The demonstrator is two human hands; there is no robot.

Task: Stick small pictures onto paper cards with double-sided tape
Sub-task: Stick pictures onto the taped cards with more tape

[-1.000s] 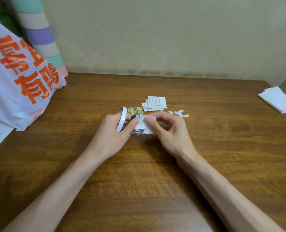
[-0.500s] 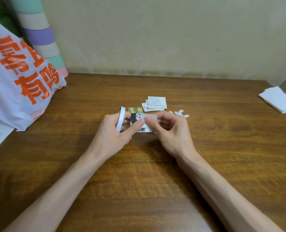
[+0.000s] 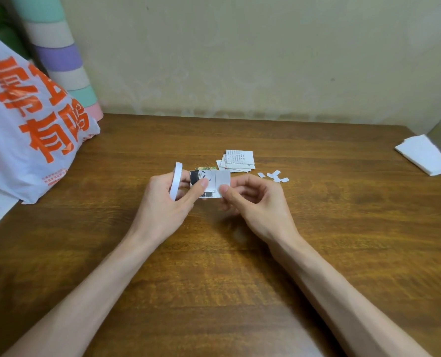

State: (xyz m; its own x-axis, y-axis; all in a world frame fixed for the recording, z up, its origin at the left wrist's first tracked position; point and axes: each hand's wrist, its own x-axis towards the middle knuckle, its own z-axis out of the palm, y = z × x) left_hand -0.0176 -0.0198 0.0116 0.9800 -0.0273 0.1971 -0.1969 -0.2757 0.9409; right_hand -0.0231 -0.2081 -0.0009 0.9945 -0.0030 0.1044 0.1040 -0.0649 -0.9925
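Note:
My left hand (image 3: pixel 166 202) grips a white roll of double-sided tape (image 3: pixel 175 184) on edge, and its thumb presses on a small black-and-white picture (image 3: pixel 209 182) held just above the table. My right hand (image 3: pixel 255 202) pinches the picture's right side, where a pale strip of tape (image 3: pixel 222 179) lies across it. A green-edged picture (image 3: pixel 206 168) lies on the table just behind. Further back sits a small stack of printed paper cards (image 3: pixel 238 160).
Several white backing scraps (image 3: pixel 274 175) lie right of the cards. A white plastic bag with orange print (image 3: pixel 31 130) fills the left side, a pastel striped roll (image 3: pixel 64 60) behind it. White folded paper (image 3: pixel 424 154) lies at the far right edge of the wooden table (image 3: pixel 214 266).
The picture has lifted slightly and shifted right between my hands. My right thumb has moved from the picture's middle to its right side, where the pale tape strip now shows.

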